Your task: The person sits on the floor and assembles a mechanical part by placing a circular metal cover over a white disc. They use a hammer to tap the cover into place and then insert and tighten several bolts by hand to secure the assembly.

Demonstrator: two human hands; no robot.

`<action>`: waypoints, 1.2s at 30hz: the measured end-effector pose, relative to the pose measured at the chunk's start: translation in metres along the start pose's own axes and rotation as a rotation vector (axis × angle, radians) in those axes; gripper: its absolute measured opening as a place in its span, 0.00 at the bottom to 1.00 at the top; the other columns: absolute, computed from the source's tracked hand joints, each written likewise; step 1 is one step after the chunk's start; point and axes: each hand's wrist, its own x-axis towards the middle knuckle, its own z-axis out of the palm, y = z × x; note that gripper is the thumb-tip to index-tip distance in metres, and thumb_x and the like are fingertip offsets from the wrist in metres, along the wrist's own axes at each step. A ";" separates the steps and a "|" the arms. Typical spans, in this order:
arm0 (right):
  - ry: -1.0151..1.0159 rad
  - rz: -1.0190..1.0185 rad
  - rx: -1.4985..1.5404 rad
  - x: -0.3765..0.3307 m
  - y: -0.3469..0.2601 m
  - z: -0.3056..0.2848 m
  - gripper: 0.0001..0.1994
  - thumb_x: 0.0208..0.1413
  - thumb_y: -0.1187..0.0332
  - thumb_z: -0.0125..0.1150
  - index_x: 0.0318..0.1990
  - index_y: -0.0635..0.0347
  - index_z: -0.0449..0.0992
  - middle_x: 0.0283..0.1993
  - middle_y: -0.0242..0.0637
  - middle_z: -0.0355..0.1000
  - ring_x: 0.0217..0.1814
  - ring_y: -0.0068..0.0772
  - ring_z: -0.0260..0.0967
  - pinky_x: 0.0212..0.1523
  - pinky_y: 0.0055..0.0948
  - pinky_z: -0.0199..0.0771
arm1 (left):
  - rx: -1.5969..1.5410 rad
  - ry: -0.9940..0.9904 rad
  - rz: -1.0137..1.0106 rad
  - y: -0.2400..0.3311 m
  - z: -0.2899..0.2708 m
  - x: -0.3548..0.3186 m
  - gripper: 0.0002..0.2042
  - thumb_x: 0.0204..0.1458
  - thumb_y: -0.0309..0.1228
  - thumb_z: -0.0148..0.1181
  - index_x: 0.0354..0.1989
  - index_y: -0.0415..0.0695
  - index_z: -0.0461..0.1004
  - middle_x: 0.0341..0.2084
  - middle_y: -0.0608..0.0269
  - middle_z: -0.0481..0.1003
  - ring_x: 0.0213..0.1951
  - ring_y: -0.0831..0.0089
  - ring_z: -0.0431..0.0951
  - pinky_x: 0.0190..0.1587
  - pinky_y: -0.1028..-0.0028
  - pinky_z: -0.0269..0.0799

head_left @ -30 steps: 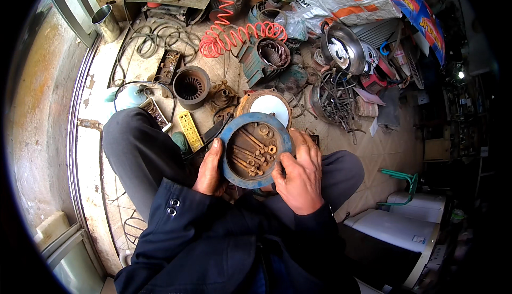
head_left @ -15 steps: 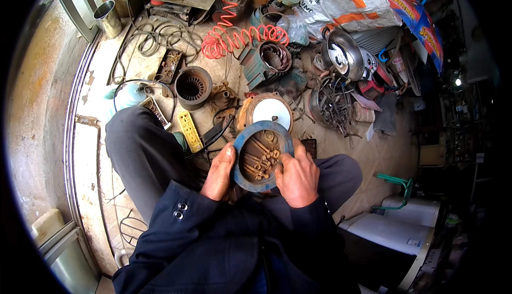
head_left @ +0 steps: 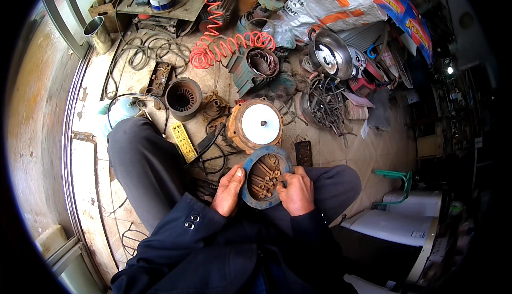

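Between hands (head_left: pixel 264 187), stator (head_left: pixel 265 177) seemingly tilted upright.

blue ring (head_left: pixel 265 178) lower rim hidden behind hands; copper pieces too small.

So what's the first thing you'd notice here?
Probably the blue metal ring packed with copper windings, held between the left hand and right hand at the middle. Next, the bright orange coiled hose on the floor further up, and the shiny round metal bowl to its right.
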 end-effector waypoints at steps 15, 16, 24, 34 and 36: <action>-0.117 0.016 0.027 0.012 0.028 0.019 0.10 0.48 0.71 0.73 0.39 0.61 0.87 0.48 0.56 0.75 0.50 0.62 0.77 0.53 0.52 0.78 | 0.209 0.034 0.029 -0.023 -0.021 0.008 0.23 0.76 0.42 0.47 0.66 0.34 0.70 0.54 0.60 0.79 0.53 0.71 0.80 0.57 0.70 0.78; -0.119 0.022 0.014 0.012 0.028 0.020 0.10 0.48 0.71 0.74 0.39 0.61 0.87 0.48 0.56 0.75 0.50 0.62 0.77 0.53 0.52 0.78 | 0.189 0.033 0.007 -0.022 -0.020 0.008 0.23 0.76 0.41 0.48 0.67 0.33 0.70 0.55 0.61 0.79 0.54 0.74 0.78 0.59 0.72 0.74; 0.079 -0.156 0.052 0.003 0.032 0.035 0.11 0.46 0.73 0.71 0.39 0.66 0.83 0.54 0.58 0.74 0.50 0.63 0.77 0.52 0.53 0.79 | 0.095 0.081 -0.053 -0.012 -0.013 0.007 0.22 0.77 0.41 0.46 0.64 0.33 0.72 0.54 0.63 0.78 0.54 0.77 0.75 0.58 0.75 0.70; 0.118 -0.112 0.681 0.015 0.059 -0.005 0.05 0.45 0.78 0.70 0.31 0.68 0.81 0.35 0.45 0.79 0.38 0.37 0.79 0.43 0.34 0.77 | 0.109 -0.024 -0.134 0.022 0.022 0.000 0.36 0.72 0.58 0.45 0.70 0.34 0.65 0.57 0.48 0.78 0.55 0.59 0.81 0.55 0.62 0.79; 0.148 -0.077 0.802 0.025 0.069 -0.032 0.02 0.48 0.79 0.68 0.30 0.65 0.82 0.33 0.35 0.79 0.38 0.24 0.76 0.43 0.30 0.76 | 0.038 -0.016 -0.109 0.024 0.028 0.004 0.39 0.70 0.61 0.44 0.71 0.34 0.64 0.56 0.48 0.78 0.55 0.59 0.80 0.55 0.62 0.79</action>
